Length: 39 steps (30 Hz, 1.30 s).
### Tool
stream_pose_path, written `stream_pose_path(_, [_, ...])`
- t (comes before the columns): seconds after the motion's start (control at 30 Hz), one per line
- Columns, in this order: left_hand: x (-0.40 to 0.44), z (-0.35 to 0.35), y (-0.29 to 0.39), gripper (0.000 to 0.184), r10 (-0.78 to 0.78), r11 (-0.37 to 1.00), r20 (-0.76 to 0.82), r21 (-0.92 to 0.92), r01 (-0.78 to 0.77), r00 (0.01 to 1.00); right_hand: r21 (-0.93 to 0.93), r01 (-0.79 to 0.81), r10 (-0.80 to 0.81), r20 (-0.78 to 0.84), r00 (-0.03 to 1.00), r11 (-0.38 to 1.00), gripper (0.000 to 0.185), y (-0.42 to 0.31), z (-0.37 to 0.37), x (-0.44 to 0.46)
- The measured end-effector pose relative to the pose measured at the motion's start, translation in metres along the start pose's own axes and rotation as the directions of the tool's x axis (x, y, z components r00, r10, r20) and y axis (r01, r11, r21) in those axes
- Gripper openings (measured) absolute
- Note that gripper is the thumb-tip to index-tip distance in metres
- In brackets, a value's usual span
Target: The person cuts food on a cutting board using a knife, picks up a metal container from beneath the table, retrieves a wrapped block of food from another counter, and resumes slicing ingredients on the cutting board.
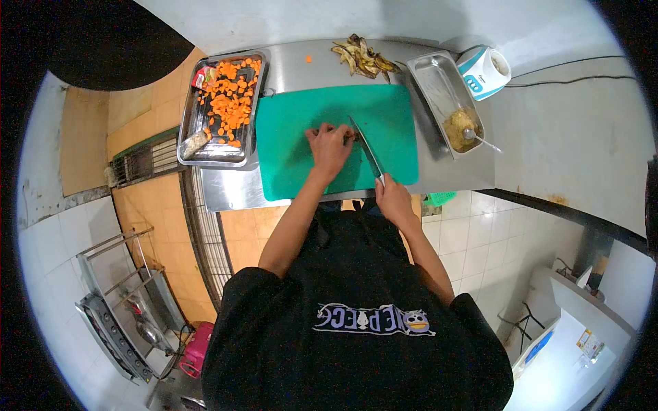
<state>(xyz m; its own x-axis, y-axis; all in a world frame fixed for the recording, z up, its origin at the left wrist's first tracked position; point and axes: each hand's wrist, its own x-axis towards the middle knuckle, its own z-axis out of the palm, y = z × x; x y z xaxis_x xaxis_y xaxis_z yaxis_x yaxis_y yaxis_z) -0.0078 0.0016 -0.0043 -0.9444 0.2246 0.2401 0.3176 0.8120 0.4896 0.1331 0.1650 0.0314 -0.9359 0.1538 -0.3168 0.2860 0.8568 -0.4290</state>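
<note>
My right hand (394,197) is closed around the handle of a kitchen knife (371,153). Its blade points away from me across the green cutting board (288,171), its tip toward the board's middle. Left of the blade, the bent fingers of my left hand (331,149) press down on the board. A small brownish piece (351,137) shows at these fingertips, beside the blade; most of it is hidden, and its kind cannot be made out.
Left of the board, a metal tray (257,75) holds orange carrot pieces (232,103) and a red packet (204,78). Behind the board lie brown-yellow peels (363,58). A steel pan (428,72) with yellowish mash and a spoon (486,142) stands right, near a white-and-teal appliance (484,72).
</note>
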Motion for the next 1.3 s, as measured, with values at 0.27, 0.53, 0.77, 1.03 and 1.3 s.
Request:
stream_pose_path(0.27, [0.001, -0.002, -0.001, 0.012, -0.031, 0.999, 0.065, -0.007, 0.032, 0.997, 0.015, 0.001, -0.001, -0.001, 1.0, 1.0, 0.031, 0.006, 0.011, 0.002])
stream_pose_path(0.53, [0.0, -0.009, 0.0, 0.017, -0.043, 0.998, 0.095, -0.031, 0.046, 0.995, 0.018, -0.033, 0.033, 0.017, 0.999, 0.999, 0.03, 0.003, 0.01, -0.002])
stream_pose_path(0.77, [0.001, -0.007, 0.0, 0.017, -0.039, 0.999, 0.1, -0.024, 0.041, 0.994, 0.038, 0.026, -0.024, -0.042, 0.999, 0.999, 0.032, 0.004, 0.01, -0.005])
stream_pose_path(1.03, [-0.002, -0.003, -0.003, 0.013, 0.022, 0.996, -0.038, -0.083, -0.025, 0.999, 0.032, -0.02, 0.02, 0.008, 1.0, 0.999, 0.033, -0.005, -0.006, -0.004])
stream_pose_path(1.3, [-0.003, -0.002, -0.006, 0.016, 0.005, 0.999, 0.022, -0.047, -0.003, 1.0, 0.123, -0.012, 0.003, 0.079, 0.997, 0.992, 0.035, 0.004, -0.003, 0.001])
